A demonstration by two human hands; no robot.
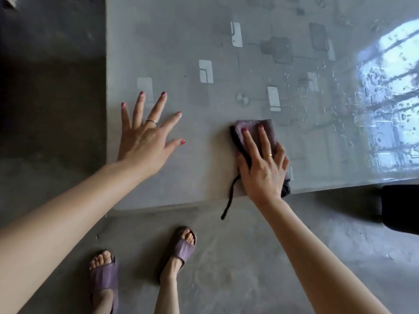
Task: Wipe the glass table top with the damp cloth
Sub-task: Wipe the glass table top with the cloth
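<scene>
While the right hand (263, 164) presses flat on the folded cloth (256, 132) near the table's (172, 41) front edge, the left hand (147, 137) rests splayed, holding nothing. Water beads cover the right side, so wiping looks early; most glass remains. No writing or brand is legible.

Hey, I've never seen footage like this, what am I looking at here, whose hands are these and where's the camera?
There is no machine here. A person wears one camera on the head, so you look down along both arms. The right hand presses a folded purple cloth flat on the glass table top, near its front edge; a dark cord dangles off it. The left hand, fingers spread, holds nothing; whether it touches the glass I cannot tell. Water drops sit further right. Below are the person's feet in purple sandals.
</scene>
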